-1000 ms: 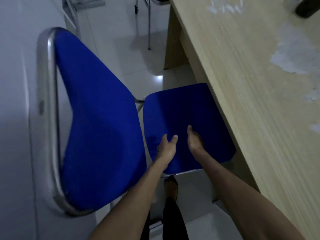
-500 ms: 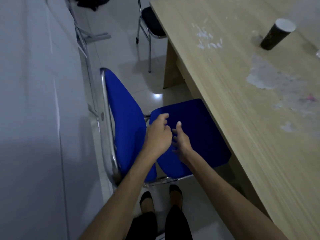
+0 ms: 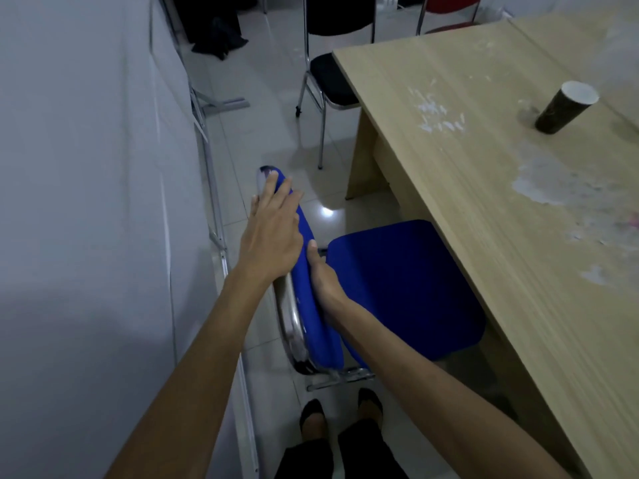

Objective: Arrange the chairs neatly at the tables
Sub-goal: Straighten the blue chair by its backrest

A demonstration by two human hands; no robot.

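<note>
Head view: my left hand lies flat, fingers spread, on the blue chair backrest; right hand steadies its front, squaring the seat under the worktop.

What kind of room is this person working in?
Probably an office or meeting room: a long wooden table with stackable metal-framed chairs around it, a blue chair here and a black chair at the far end, on a tiled floor. A paper cup stands on the table.

One head-worn camera looks steeply down, close above the blue chair and table.
</note>
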